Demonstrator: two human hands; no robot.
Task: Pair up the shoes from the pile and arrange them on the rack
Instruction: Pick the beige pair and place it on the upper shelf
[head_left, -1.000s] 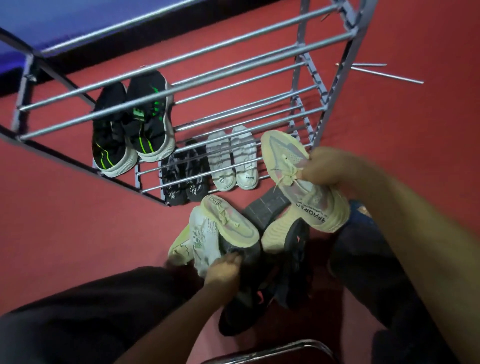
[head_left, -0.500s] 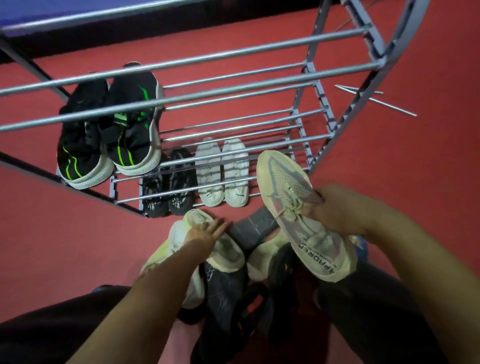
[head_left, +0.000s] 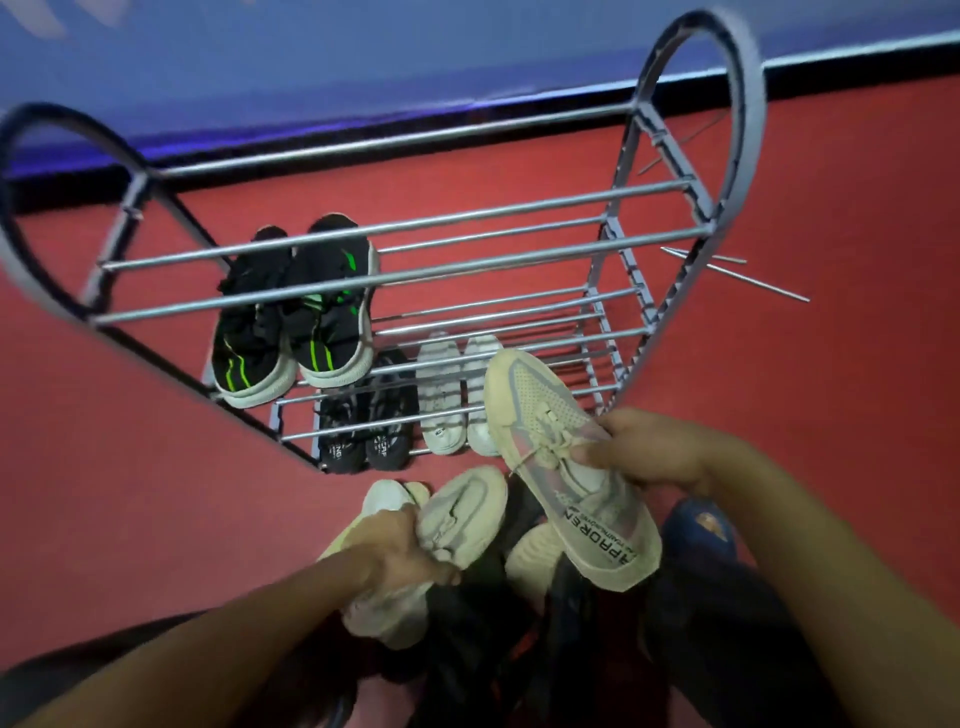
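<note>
Cream knit shoe (head_left: 566, 467): the right hand (head_left: 644, 452) pinches it at the laces and tongue, toe toward 11 o'clock, so it hangs free of the pile, in front of the rack's lower rails.
Matching shoe (head_left: 462, 512): at 6 o'clock on the pile (head_left: 519, 587); the left hand (head_left: 400, 545) curls round its heel end, probably to lift it as the partner.
Rack (head_left: 415, 270): grey rails from 9 to 2 o'clock; black and green pair (head_left: 296, 317) on a middle tier, black pair (head_left: 363, 415) and white pair (head_left: 457, 395) side by side on the lowest.
Free space: the right half of the tiers looks open, a likely spot for this pair.
Floor (head_left: 130, 493): red; loose rods (head_left: 737, 275) lie at 2 o'clock.
</note>
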